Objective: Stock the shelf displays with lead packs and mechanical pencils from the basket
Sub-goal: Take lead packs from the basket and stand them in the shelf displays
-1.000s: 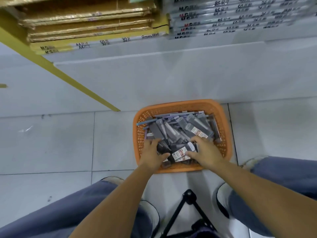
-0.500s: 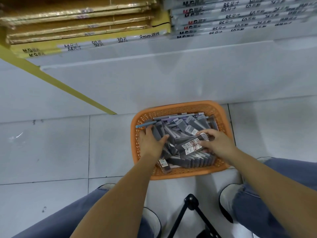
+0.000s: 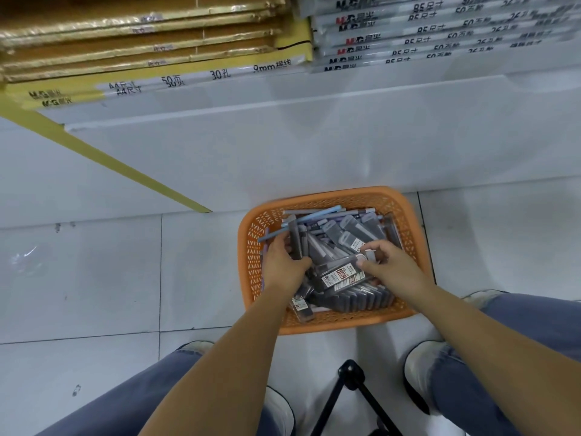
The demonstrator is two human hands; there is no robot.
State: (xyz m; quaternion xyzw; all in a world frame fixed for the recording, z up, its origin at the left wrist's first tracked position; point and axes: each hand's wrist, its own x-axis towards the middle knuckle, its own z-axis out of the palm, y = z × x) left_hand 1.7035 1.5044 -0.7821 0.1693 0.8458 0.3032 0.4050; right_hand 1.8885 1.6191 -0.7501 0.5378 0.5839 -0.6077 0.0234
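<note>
— Pale floor tiles (image 3: pixel 94 278) run up to a white shelf base (image 3: pixel 283 143), with stacked notebook packs (image 3: pixel 440 29) on the lowest shelf above. Where is the stock?

— Down in the orange basket (image 3: pixel 251 272), which sits on the floor between the person's feet and the shelf base. Both hands are inside it. The left hand (image 3: pixel 283 269) has its fingers curled round a few dark lead packs (image 3: pixel 295 240) standing on end. The right hand (image 3: pixel 391 267) pinches the end of a labelled lead pack (image 3: pixel 341 276) between thumb and forefinger.

— And the pencils?

— Several mechanical pencils (image 3: pixel 317 213) lie across the far side of the heap. One pale blue pencil (image 3: pixel 270 236) pokes out just past the left fingers. Nothing is lifted clear of the basket yet.

— What could go wrong from here?

— The right hand's pinch is at one tip only, so the slick case could swivel or slip out on the lift. The left bundle looks loosely gathered, so packs could fan out and drop back. The heap is tangled, and pulling one piece may drag a pencil over the rim. A black tripod (image 3: pixel 349 382) stands by the feet, close enough to be knocked when the person rises.
</note>
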